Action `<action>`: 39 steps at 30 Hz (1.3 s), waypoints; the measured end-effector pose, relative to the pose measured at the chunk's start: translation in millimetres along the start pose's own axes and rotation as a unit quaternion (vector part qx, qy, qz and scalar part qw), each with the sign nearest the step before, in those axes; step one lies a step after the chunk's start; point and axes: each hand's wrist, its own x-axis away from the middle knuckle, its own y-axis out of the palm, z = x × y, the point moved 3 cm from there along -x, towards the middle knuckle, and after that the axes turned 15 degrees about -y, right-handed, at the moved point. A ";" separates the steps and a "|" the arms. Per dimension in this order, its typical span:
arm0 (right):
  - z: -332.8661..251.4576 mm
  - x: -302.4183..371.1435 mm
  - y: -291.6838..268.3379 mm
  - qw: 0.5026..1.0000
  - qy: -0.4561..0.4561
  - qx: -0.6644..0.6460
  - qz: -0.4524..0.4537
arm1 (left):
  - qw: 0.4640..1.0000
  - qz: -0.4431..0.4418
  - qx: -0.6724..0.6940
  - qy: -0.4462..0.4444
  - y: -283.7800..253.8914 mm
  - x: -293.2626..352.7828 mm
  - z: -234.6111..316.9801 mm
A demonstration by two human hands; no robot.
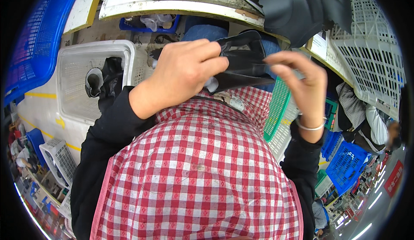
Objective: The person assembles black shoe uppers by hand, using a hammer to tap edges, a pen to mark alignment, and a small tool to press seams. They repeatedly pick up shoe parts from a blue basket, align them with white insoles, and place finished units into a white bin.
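A black leather shoe upper point(246, 63) lies across my lap, its lining and an open gap facing up. My left hand point(183, 69) grips it at its left side, fingers curled over the edge. At its right edge, my right hand point(302, 78) has thumb and forefinger brought together in a pinch. Motion blurs those fingertips, and anything small between them cannot be made out. A bracelet point(311, 127) circles my right wrist. Below the upper is my red-and-white checked apron point(194, 166).
Ahead stands a worn-edged workbench point(207, 8) with black leather pieces point(289, 11) overhanging it. A white bin point(129, 52) at left holds black pieces. A blue crate point(36, 37) is far left; a white basket point(366, 46), a green basket point(278, 106) and blue baskets point(347, 164) stand right.
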 end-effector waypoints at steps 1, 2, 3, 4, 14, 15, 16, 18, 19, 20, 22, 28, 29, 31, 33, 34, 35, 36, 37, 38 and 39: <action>-6.1 -7.4 -9.6 0.994 -0.077 0.072 -0.038 | 1.000 -0.008 -0.003 -0.001 0.2 3.9 2.6; -12.8 -14.2 -17.2 0.978 -0.151 0.133 -0.061 | 1.000 0.001 -0.001 0.017 -0.6 7.1 5.6; -17.9 -19.5 -14.0 0.961 -0.212 0.127 -0.123 | 1.000 -0.001 -0.002 0.008 0.0 7.9 6.1; -23.2 -21.9 -9.2 0.939 -0.237 0.169 -0.184 | 1.000 0.004 0.002 0.011 1.4 8.7 7.3; -13.4 -27.8 20.1 0.946 -0.123 -0.057 -0.295 | 0.997 0.012 0.004 0.071 3.9 11.1 12.4; -4.4 -23.5 22.6 0.940 -0.035 -0.113 -0.321 | 0.997 0.012 0.005 0.081 4.1 12.0 13.3; 2.6 -18.4 24.6 0.925 0.039 -0.175 -0.335 | 0.996 0.012 0.006 0.090 4.6 13.5 13.9; 14.7 -7.6 31.5 0.909 0.118 -0.260 -0.304 | 0.995 0.008 0.005 0.103 5.3 17.3 13.9; 22.1 -3.6 33.2 0.911 0.138 -0.286 -0.263 | 0.994 0.004 0.003 0.108 5.1 20.0 13.2; 30.1 1.1 34.5 0.907 0.155 -0.315 -0.231 | 0.995 -0.012 -0.001 0.102 5.4 22.8 11.8; 64.0 0.7 26.8 0.890 0.260 -0.364 -0.087 | 0.988 -0.019 0.007 0.150 3.0 31.8 13.1; 119.8 22.1 16.9 0.884 0.319 -0.337 -0.047 | 0.990 -0.081 0.076 0.086 1.3 38.9 13.6; 114.7 20.5 11.8 0.895 0.317 -0.312 -0.043 | 0.989 -0.122 0.070 0.033 2.9 35.8 9.7; 91.0 11.7 -3.3 0.918 0.304 -0.251 0.047 | 0.973 -0.162 0.118 -0.110 4.8 28.2 -2.8; 47.5 -1.7 -18.2 0.972 0.192 -0.131 0.045 | 0.915 -0.225 0.171 -0.289 10.0 24.2 -20.2; 26.1 -2.4 -19.4 0.987 0.153 -0.041 0.019 | 0.918 -0.188 0.213 -0.278 8.3 19.9 -23.7; -1.0 -0.3 -11.9 0.993 0.000 0.081 -0.087 | 0.922 -0.182 0.215 -0.265 9.4 17.6 -25.4; -22.2 9.0 2.0 0.951 -0.126 0.221 -0.175 | 0.928 -0.172 0.218 -0.248 9.5 15.2 -26.5; -32.3 17.9 19.0 0.917 -0.180 0.305 -0.185 | 0.931 -0.180 0.203 -0.245 11.2 13.7 -26.9; -33.6 25.5 35.1 0.917 -0.167 0.302 -0.199 | 0.934 -0.188 0.190 -0.238 12.8 12.4 -26.0; -27.0 28.9 50.7 0.918 -0.156 0.294 -0.214 | 0.945 -0.171 0.201 -0.195 10.9 9.8 -22.6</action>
